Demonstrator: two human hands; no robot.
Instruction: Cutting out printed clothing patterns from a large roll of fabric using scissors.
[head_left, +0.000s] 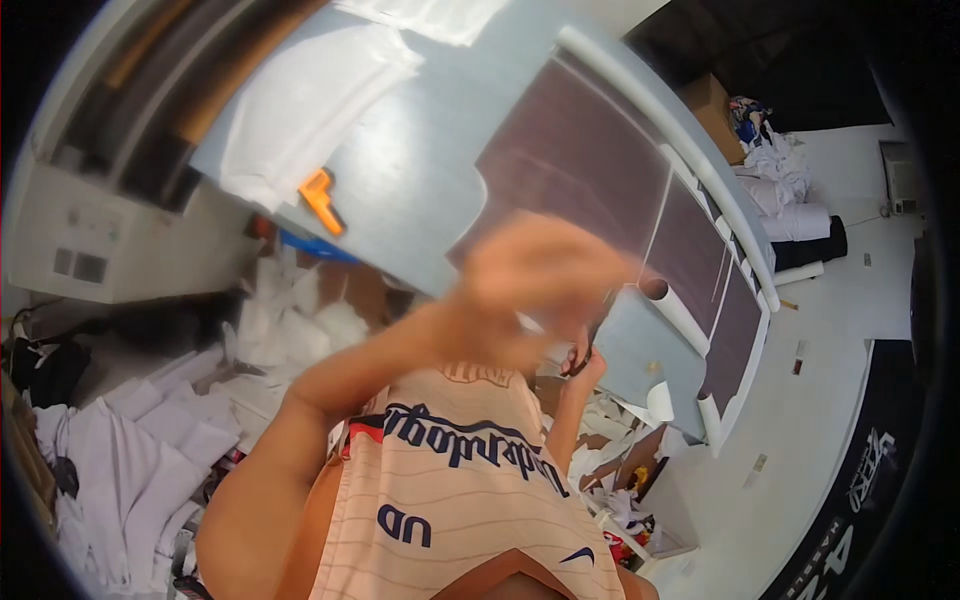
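My left hand (pixel 545 275) is raised in front of me over the edge of the table, smeared by motion, so its fingers do not show clearly. Below and just right of it, my right hand (pixel 588 368) is closed round the dark handles of a pair of scissors (pixel 602 318). The scissors' blades point up toward a large dark maroon sheet (pixel 560 150) with white edges, which lies on the grey-blue table (pixel 400 130). Beside the scissors, a cut edge of the sheet curls into a tube (pixel 680 318), its white underside showing.
A long white roll (pixel 690 110) borders the table's far right side. An orange pistol-shaped tool (pixel 322 203) lies near the left edge, by white cloth (pixel 310 110). Piles of white scraps (pixel 140 450) cover the lower left. More scraps (pixel 610 425) sit under the table.
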